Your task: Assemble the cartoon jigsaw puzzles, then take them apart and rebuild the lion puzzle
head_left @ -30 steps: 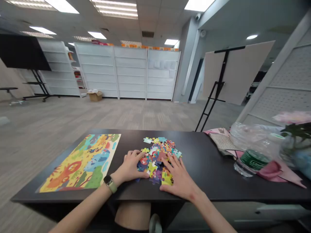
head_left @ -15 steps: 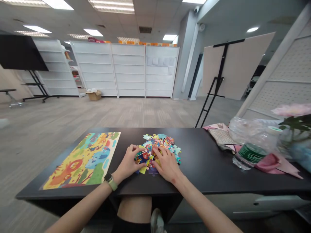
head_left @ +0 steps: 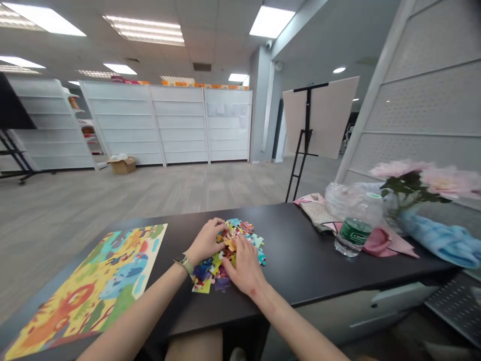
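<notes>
A loose heap of colourful jigsaw puzzle pieces (head_left: 218, 265) lies on the dark table in front of me. My left hand (head_left: 208, 240), with a watch on its wrist, reaches over the heap's left side. Its fingers curve onto the pieces, with the thumb apart from them. My right hand (head_left: 246, 265) rests on the heap's right side, fingers spread and thumb apart. Between the two hands an orange-yellow puzzle piece (head_left: 230, 244) sits raised on the heap, close to the fingertips of both. Pieces under the palms and fingers are hidden.
To the left lies a picture sheet (head_left: 93, 286) of cartoon animals. On the right stand a water bottle (head_left: 355, 233) with a green label, pink cloth (head_left: 378, 243), pink flowers (head_left: 447, 178) and a blue cloth (head_left: 443, 238). An easel (head_left: 306, 130) stands behind the table.
The view has turned right and tilted up. My left hand has moved from the heap's left edge farther up over it; my right hand stays on the pieces.
</notes>
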